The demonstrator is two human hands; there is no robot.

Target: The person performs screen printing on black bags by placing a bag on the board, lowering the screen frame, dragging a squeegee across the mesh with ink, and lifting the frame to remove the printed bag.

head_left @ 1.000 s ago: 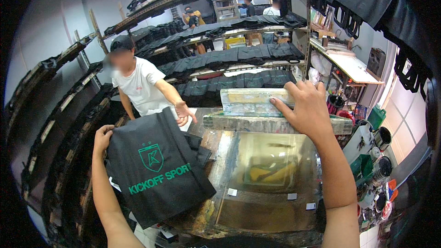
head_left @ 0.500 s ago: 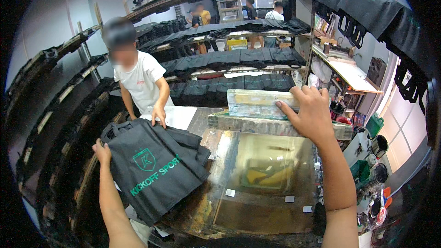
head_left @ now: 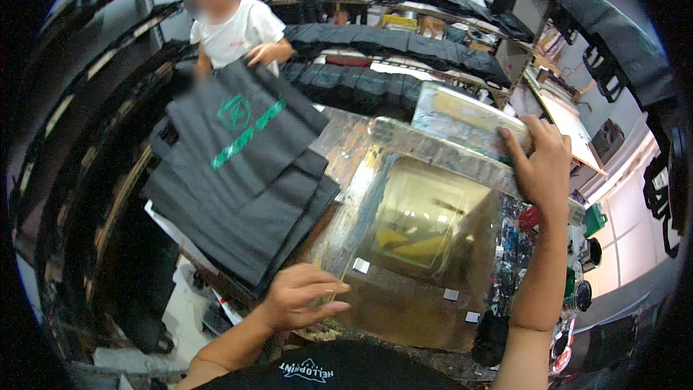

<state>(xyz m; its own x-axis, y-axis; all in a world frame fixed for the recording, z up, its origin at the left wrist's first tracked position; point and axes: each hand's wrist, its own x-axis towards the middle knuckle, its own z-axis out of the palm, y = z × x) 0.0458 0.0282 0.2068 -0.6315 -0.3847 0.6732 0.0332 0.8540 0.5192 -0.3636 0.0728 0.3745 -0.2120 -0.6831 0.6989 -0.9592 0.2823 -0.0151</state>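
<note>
"What's over on the left?"
"A pile of black bags (head_left: pixel 209 195), and lying askew on top, 1 black bag with a green print (head_left: pixel 267 144)! A co-worker (head_left: pixel 249 32) in a white shirt leans in behind, hands at its upper edge; gripping or not, I can't tell."
"And the left hand (head_left: pixel 307 296)?"
"Fingers parted, loosely curled, between the pile and the near corner of the printing screen (head_left: pixel 433 148)!"
"Further right?"
"A paint-smeared squeegee (head_left: pixel 462 115) stands at the screen's far bar, and the right hand (head_left: pixel 545 162) clamps its right end, thumb across the face!"
</note>
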